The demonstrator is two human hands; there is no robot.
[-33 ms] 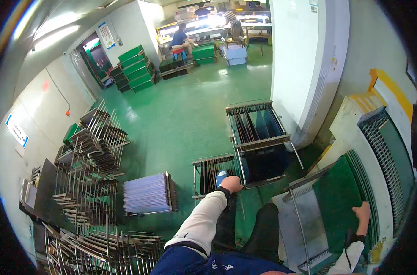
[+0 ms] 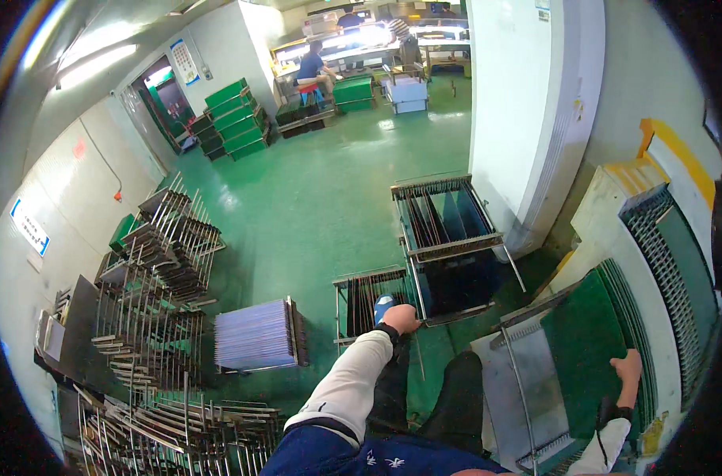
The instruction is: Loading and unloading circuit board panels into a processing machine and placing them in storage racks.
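Note:
My left hand (image 2: 403,319) is stretched forward, its fingers curled in, beside the lower corner of a metal rack (image 2: 448,252) that holds dark upright panels. What it holds, if anything, is hidden. A lower rack (image 2: 369,279) of thin panels stands just left of it, next to my shoe (image 2: 383,305). On my right side, my right hand (image 2: 627,368) is closed at the outer edge of a green board (image 2: 587,341), thumb on the near face. That board leans in a slotted metal rack (image 2: 528,404) beside several similar green boards (image 2: 621,305).
At left are stacked empty metal racks (image 2: 151,341) and a rack of pale lilac panels (image 2: 255,335). A white pillar (image 2: 510,103) rises ahead right; a slotted machine (image 2: 654,262) stands at far right. Green crates (image 2: 238,119) and people at a lit bench (image 2: 361,51) are farther off.

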